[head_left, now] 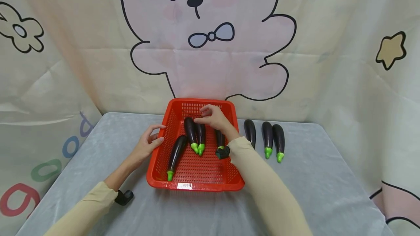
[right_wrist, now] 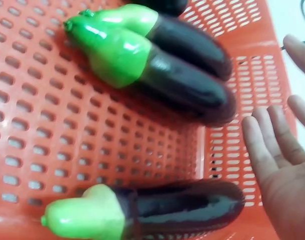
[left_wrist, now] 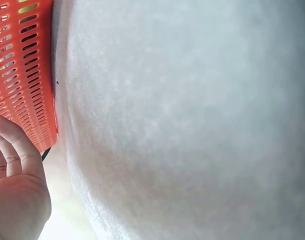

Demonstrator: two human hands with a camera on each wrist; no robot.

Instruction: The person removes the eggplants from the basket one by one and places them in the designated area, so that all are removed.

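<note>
A red perforated basket (head_left: 201,168) stands on the table with several eggplants in it. One eggplant (head_left: 177,154) lies slanted at its left side, a pair (right_wrist: 185,82) lies side by side in the middle, and another eggplant (right_wrist: 177,207) is to their right, partly covered by the right wrist in the head view. My left hand (head_left: 147,143) rests at the basket's left rim, fingers along the outer wall in the left wrist view. Over the basket's far part is my right hand (head_left: 213,117), its fingers spread loosely just beyond the eggplants' dark ends, holding nothing.
Right of the basket, three more eggplants lie on the grey-covered table (head_left: 315,177): one eggplant (head_left: 250,132) close to the basket and partly behind the sleeve, then two together (head_left: 279,139). A printed cloth curtain (head_left: 315,46) hangs behind the table.
</note>
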